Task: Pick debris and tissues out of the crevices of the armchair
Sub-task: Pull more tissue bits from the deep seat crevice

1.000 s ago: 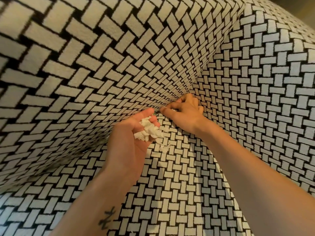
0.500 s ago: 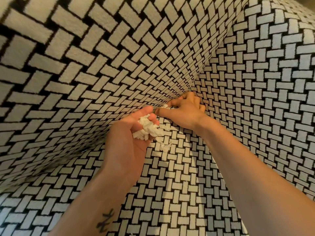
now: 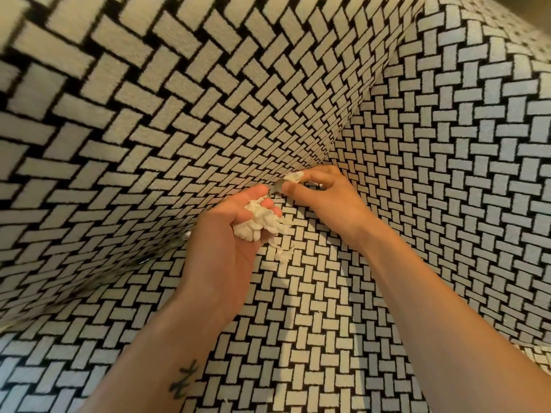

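The armchair (image 3: 298, 308) is covered in black fabric with a white basket-weave pattern. My left hand (image 3: 220, 248) is cupped over the seat and shut on a wad of white tissue pieces (image 3: 259, 223). My right hand (image 3: 325, 198) sits at the corner crevice where seat, backrest and armrest meet. Its thumb and forefinger pinch a small white tissue scrap (image 3: 293, 177), with a greyish bit just below it. A few tissue crumbs (image 3: 281, 254) lie on the seat under my left hand.
The backrest (image 3: 164, 114) rises on the left and the armrest (image 3: 447, 174) on the right, closing in the corner. A dark crevice (image 3: 143, 260) runs along the seat's left edge. A small white crumb (image 3: 226, 402) lies on the seat near me.
My right hand has pulled a tissue scrap up out of the corner crevice and now pinches it in plain sight. My left hand stays beside it with its wad.
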Demonstrator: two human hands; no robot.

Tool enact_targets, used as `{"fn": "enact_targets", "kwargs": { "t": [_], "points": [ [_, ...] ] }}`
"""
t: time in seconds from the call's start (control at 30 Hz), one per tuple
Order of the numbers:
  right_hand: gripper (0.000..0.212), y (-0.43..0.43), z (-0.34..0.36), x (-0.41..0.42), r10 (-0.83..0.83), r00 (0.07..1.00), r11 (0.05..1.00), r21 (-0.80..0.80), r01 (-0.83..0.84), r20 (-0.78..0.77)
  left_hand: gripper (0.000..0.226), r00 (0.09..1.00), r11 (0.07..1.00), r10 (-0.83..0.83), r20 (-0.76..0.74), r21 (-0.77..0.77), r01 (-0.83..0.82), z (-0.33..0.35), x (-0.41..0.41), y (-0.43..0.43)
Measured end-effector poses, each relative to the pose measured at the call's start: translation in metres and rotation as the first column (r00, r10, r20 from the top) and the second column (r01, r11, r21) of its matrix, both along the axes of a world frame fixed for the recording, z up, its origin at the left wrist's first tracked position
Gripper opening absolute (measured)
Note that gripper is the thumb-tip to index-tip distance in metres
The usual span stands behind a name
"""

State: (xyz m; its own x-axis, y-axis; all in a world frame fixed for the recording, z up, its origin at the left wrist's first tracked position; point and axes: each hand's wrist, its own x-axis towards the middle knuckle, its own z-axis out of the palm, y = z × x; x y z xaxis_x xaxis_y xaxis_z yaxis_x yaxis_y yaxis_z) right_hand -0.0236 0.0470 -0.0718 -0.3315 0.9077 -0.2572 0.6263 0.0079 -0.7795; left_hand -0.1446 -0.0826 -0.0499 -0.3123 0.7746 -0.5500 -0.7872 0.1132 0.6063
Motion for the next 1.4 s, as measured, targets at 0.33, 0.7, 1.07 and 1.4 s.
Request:
{"fn": "enact_targets", "kwargs": {
  "t": [0.33,0.7,1.07,1.4],
  "points": [
    [0.012,-0.041,0.026,0.025,0.094,0.965,0.995,0.051,-0.085,-0.245,0.039,0.995,0.991,-0.098,-0.032,0.089,0.101,-0.004,0.005,-0.003],
    [0.017,-0.066,0.026,0.02,0.155,0.957,0.988,0.058,-0.145,-0.245,0.022,0.978,0.99,-0.128,-0.163,0.036,0.135,-0.001,0.007,-0.005],
    [0.006,-0.066,0.006,0.036,0.123,0.971,0.924,0.333,-0.187,0.205,0.024,0.998,1.0,0.02,-0.059,0.002,-0.02,0.001,0.001,-0.005],
    [0.028,-0.07,0.016,0.039,0.176,0.96,0.899,0.362,-0.247,0.217,0.026,0.995,0.999,0.025,-0.099,-0.018,-0.027,-0.003,0.002,-0.005]
  ]
}}
